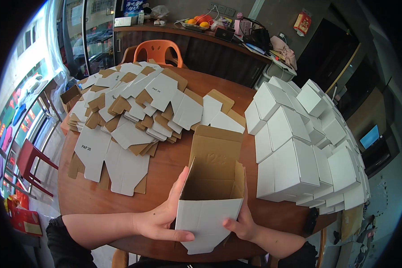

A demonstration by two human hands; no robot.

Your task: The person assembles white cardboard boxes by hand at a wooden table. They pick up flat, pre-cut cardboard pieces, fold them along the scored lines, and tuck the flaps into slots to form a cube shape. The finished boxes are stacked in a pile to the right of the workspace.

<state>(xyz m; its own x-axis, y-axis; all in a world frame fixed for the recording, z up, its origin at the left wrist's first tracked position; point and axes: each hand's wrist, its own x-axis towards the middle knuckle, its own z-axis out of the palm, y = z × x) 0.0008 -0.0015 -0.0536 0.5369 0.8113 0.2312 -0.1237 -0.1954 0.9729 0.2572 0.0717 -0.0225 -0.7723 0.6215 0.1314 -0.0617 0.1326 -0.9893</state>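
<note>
Between my two hands is a white cardboard box, partly folded up, its brown inside facing me and its tall back flap raised. My left hand presses its left wall, the thumb lying across the white front panel. On the opposite wall, my right hand grips with its thumb on the front panel too; its other fingers are mostly hidden behind the box. Pointed flaps hang at the box's lower front. Beyond it, to the left, lies a big heap of flat box blanks, white on one face and brown on the other.
Stacked white folded boxes fill the right side of the brown wooden table. An orange chair stands at the far edge. Behind it a sideboard carries fruit and odds and ends. A dark red stool is at the left.
</note>
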